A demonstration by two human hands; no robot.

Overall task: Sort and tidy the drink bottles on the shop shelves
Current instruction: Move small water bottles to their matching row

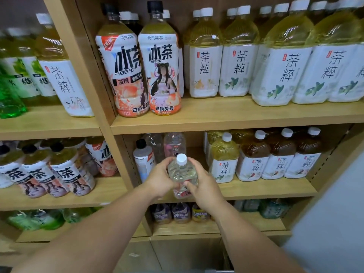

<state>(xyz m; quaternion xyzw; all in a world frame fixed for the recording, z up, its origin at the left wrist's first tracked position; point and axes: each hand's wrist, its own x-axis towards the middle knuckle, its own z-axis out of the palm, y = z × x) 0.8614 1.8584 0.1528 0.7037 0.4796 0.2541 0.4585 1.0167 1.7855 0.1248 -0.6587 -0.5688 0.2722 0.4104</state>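
A clear bottle of pale drink with a white cap [182, 174] is held upright in front of the middle shelf [256, 191]. My left hand [160, 179] grips its left side and my right hand [204, 184] wraps its right side and front; the label is mostly hidden by my fingers. Just behind it stand a white bottle with a black cap [142, 160] and two clear bottles, one of them pink-labelled [175, 145]. To the right stands a row of white-capped tea bottles [275, 158], one yellow and three brown.
The upper shelf [226, 117] carries two tall peach iced-tea bottles [141, 66] and several large yellow tea bottles [285, 62]. The left bay holds black-capped tea bottles [49, 170] and green bottles. Small bottles [180, 212] stand on the bottom shelf. A pale grey surface [334, 223] is at right.
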